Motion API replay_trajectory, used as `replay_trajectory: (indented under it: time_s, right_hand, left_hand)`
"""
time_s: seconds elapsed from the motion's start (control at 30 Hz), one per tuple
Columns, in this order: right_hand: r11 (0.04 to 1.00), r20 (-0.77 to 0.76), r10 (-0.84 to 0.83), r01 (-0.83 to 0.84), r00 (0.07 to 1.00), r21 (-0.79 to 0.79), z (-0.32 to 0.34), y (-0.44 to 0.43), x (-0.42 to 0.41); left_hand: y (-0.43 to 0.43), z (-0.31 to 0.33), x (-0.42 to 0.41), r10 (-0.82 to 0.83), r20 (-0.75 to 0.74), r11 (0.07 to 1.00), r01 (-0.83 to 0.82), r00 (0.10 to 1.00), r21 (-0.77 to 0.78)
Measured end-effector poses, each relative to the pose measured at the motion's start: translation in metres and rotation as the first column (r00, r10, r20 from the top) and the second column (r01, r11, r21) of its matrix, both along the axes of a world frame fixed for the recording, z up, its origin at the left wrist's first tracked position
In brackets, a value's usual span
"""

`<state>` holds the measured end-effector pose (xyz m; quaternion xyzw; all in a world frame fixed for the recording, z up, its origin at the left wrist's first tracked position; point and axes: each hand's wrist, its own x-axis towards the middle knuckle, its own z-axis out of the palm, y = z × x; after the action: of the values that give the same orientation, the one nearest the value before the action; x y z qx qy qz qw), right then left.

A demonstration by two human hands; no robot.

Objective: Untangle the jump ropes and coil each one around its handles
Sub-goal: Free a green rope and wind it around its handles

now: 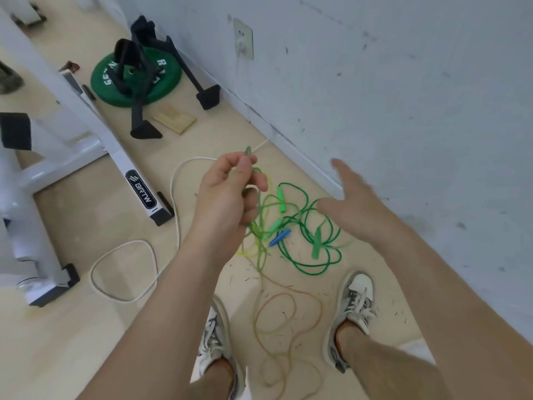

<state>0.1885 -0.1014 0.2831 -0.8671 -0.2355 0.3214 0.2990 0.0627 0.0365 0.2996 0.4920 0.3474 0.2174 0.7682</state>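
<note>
Jump ropes [288,235]: tangled on floor [86,342] between 2 shoes and wall [403,96]. Left hand [227,194], fingers pinching a pale green rope strand, raised. Right hand [354,206], fingers spread, empty. Bare floor leftward; white cable [121,269] looped there.

Ropes tangled in one heap on the floor. Dark green rope [310,267]: several loose loops at 3 o'clock of the heap, its green handle [316,243] lying among them. Light green rope [261,226]: a strand is lifted from the heap, pinched in the left hand [227,194]; light green handles [281,200] and [275,225] at heap centre, unwound. Blue handle [279,237] lies just beside them. Pale orange-yellow rope [285,319]: slack loops trailing to 6 o'clock. Nothing coiled on any handle.
</note>
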Motion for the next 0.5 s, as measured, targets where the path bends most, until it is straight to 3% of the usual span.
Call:
replay_trajectory:
  time_s: [0.07,0.1,0.17,0.3,0.37,0.43,0.5]
  right_hand:
    - [0.979,-0.285,0.162,-0.118,0.945,0.165,-0.001,0.010,-0.020]
    - [0.961,-0.342,0.249,-0.186,0.906,0.206,-0.007,0.016,-0.031]
    - [0.924,-0.298,0.351,-0.277,0.887,0.264,-0.026,0.028,-0.049]
    - [0.941,-0.060,0.287,-0.269,0.956,0.205,-0.036,0.037,-0.057]
    - [0.964,-0.118,0.142,-0.110,0.983,0.242,-0.034,0.034,-0.050]
    - [0.946,-0.341,0.007,0.104,0.940,0.306,-0.026,0.032,-0.045]
    - [0.907,-0.482,-0.040,0.234,0.875,0.349,-0.018,0.030,-0.039]
  left_hand:
    - [-0.003,0.000,0.002,-0.037,0.017,0.995,0.038,0.999,-0.089]
    - [-0.003,0.000,0.003,-0.046,0.040,0.989,0.051,0.998,-0.138]
    - [-0.001,0.001,0.003,-0.039,0.104,0.969,0.063,0.994,-0.239]
    - [0.009,0.003,-0.003,0.054,0.254,0.906,0.060,0.966,-0.419]
    - [0.014,0.005,-0.007,0.085,0.220,0.941,-0.005,0.972,-0.338]
    - [0.018,0.004,-0.011,0.097,0.059,0.987,-0.088,0.994,-0.135]
    - [0.019,0.001,-0.014,0.065,-0.142,0.998,-0.064,0.988,0.016]
